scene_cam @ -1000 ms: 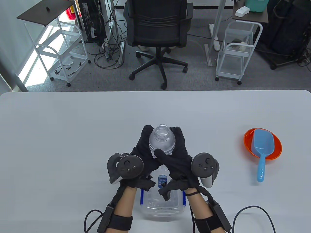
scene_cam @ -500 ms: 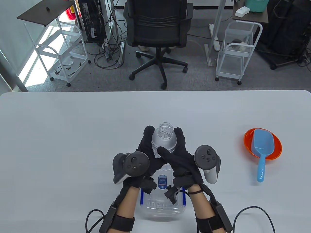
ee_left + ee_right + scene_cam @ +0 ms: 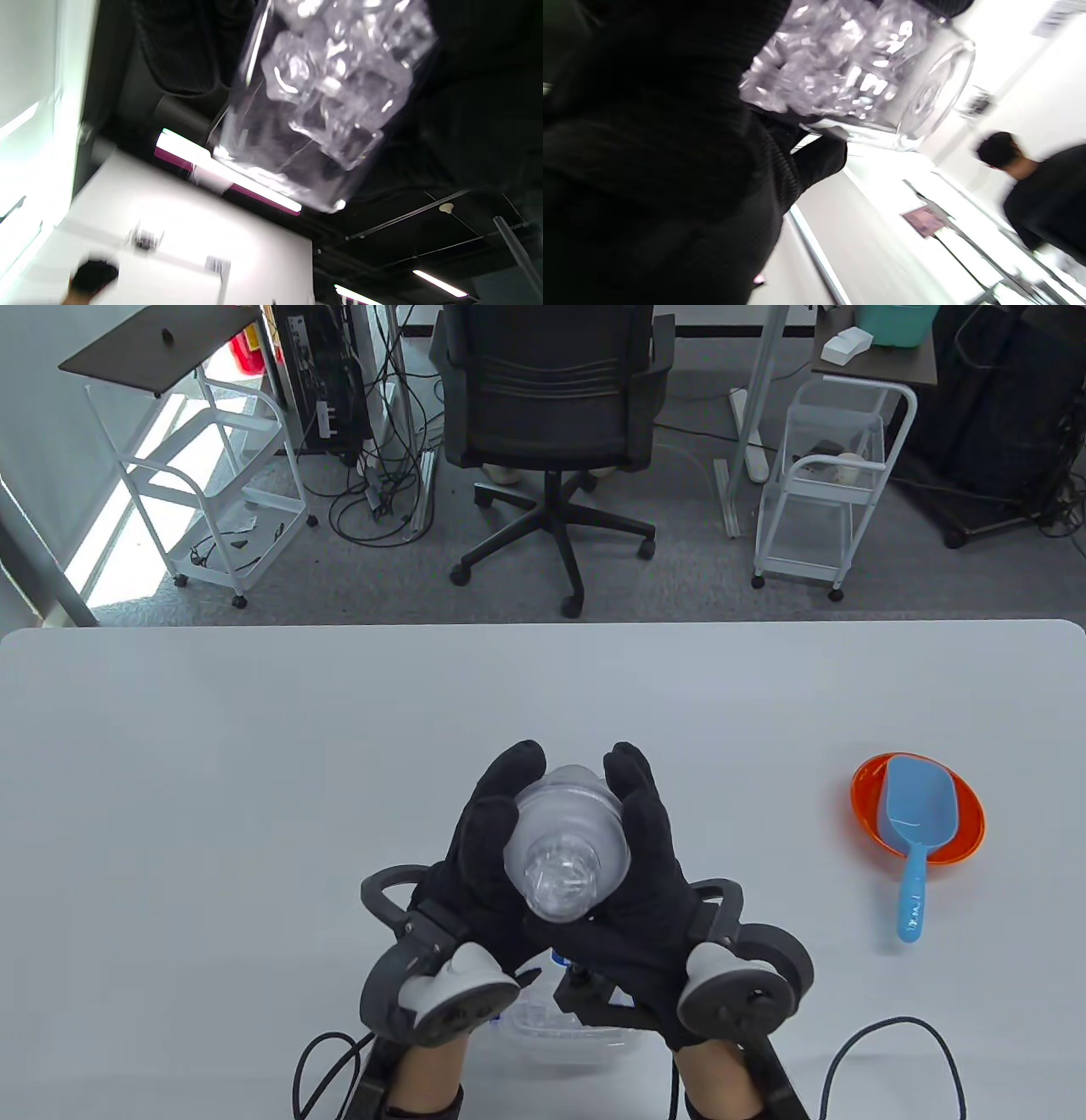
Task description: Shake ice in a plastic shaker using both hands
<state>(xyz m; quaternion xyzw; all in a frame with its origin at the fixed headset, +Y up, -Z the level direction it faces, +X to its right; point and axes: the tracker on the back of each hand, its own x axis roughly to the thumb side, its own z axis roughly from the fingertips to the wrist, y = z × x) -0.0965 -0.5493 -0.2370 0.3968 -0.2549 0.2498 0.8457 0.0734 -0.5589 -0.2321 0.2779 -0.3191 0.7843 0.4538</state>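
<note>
A clear plastic shaker [image 3: 567, 840] is held above the table between both gloved hands, its capped neck tipped toward the camera. My left hand [image 3: 484, 848] wraps its left side and my right hand [image 3: 649, 848] wraps its right side, fingers curled round the body. In the left wrist view the shaker [image 3: 322, 93] fills the top, with several ice cubes [image 3: 339, 76] inside. The right wrist view shows the shaker [image 3: 865, 72] full of ice cubes [image 3: 835, 55] beside the black glove [image 3: 649, 148].
An orange bowl [image 3: 967, 824] holding a blue scoop [image 3: 915, 831] sits on the white table [image 3: 212, 780] at the right. A clear lidded container [image 3: 560, 1027] lies near the front edge, mostly hidden under my hands. Cables [image 3: 882, 1052] trail at the front. A person [image 3: 1035, 190] shows in the right wrist view.
Both hands swung the shaker from neck pointing away to neck tipped back toward the camera. The wrists rolled over, so the trackers now face down and toward the front edge.
</note>
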